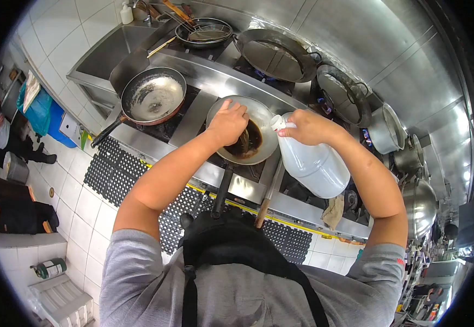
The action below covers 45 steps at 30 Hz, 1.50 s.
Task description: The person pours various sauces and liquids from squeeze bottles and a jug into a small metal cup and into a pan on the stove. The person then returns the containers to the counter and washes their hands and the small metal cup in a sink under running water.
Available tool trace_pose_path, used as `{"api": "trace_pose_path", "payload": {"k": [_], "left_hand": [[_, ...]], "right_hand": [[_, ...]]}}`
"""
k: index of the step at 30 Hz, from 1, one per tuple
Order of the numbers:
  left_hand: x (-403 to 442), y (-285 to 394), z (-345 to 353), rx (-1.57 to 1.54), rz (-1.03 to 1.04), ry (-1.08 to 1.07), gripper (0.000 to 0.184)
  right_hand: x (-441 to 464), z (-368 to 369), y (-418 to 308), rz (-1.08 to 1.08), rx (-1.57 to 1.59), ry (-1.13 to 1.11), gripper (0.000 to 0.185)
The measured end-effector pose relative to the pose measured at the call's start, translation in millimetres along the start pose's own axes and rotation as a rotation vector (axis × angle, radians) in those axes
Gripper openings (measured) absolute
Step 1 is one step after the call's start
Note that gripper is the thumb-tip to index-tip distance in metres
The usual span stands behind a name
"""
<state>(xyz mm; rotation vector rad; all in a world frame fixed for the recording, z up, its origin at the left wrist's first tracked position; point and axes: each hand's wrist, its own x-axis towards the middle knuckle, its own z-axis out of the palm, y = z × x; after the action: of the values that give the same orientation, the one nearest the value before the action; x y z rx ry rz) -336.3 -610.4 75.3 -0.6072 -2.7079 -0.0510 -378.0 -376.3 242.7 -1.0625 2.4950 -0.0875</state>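
Observation:
Over a light grey frying pan [269, 143] on the stove, my left hand [229, 123] is closed, its fingertips drawn together; what it holds, if anything, is hidden. Dark brown liquid [252, 143] lies in the pan below that hand. To the right, my right hand [309, 128] grips a large translucent plastic jug [316, 169] near its neck. The jug is tilted, its white top [277, 123] toward the pan's right edge. No stream from it can be seen.
A second frying pan [155, 98] sits at the left. Behind are a pan with strainers [204, 34] and large dark pans [275, 54] over lit burners. Pots [385, 129] line the right. A cloth [333, 211] hangs by the front edge. Other people [16, 139] are at the far left.

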Motion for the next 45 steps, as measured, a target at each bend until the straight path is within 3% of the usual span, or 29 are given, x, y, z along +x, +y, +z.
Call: {"api": "trace_pose_path", "payload": {"k": [3,6,8,10,13,15,16,18,21,27,45], "left_hand": [[4,1,-4,0.079,0.101,0.147,0.020],[7,5,-11,0.155,0.200,0.158,0.019],[8,9,-17,0.201,0.247,0.172,0.019],[8,9,-18,0.248,0.296,0.187,0.020],[8,6,-17,0.236,0.252,0.202,0.023],[3,5,-14,-0.048,-0.023,0.118,0.040],[2,6,-12,-0.048,-0.022,0.118,0.040],[0,10,-8,-0.553,-0.308,0.053,0.060],[-1,14,-5,-0.780,-0.376,-0.021,0.069],[-3,19,-15,-0.898,-0.339,-0.012,0.066],[-10,25,-16,-0.836,-0.281,0.055,0.065]], "right_hand": [[-2,1,3,-0.015,0.024,-0.004,0.041],[0,7,12,-0.041,0.031,0.064,0.041],[-1,1,6,0.051,0.039,-0.027,0.054],[-3,-1,2,0.042,0.058,-0.027,0.049],[1,10,11,0.019,0.050,0.010,0.045],[3,13,13,0.005,0.023,0.046,0.047],[4,10,8,0.048,0.034,-0.007,0.049],[6,8,4,0.091,0.044,-0.064,0.052],[11,10,0,0.084,-0.035,-0.110,0.057],[20,14,-2,0.124,-0.113,-0.157,0.056],[32,18,-4,0.116,-0.161,-0.261,0.052]]}}
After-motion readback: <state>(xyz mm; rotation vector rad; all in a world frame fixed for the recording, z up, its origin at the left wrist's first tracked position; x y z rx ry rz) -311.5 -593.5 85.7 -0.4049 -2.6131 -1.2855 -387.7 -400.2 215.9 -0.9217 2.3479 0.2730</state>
